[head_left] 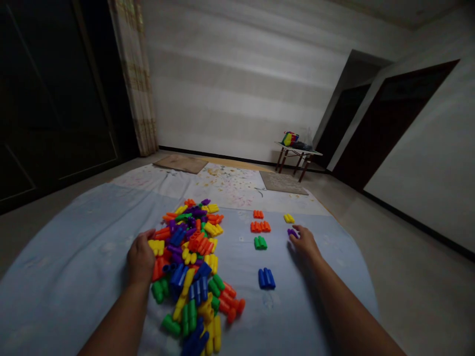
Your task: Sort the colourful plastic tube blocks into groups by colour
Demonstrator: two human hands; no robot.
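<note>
A heap of plastic bullet-shaped building blocks [200, 244] in purple, orange, yellow, green and blue lies on the blue cloth. At its left edge rests my left hand [141, 258], loosely curved with its fingers extended along the pile, beside a yellow block [157, 247]. My right hand [306, 242] pinches a purple block [292, 233] low over the cloth at the right. Just beyond it lies another yellow block [289, 218]. Between the hands, a loose column holds two orange blocks [260, 227], a green block [260, 243] and a blue block [266, 278].
The blue and floral cloth [92, 237] covers a rounded surface. Two brown mats [284, 182] lie at its far side. A small table [315, 153] with a colourful bag [289, 138] stands by the back wall. A curtain [139, 89] hangs at the left.
</note>
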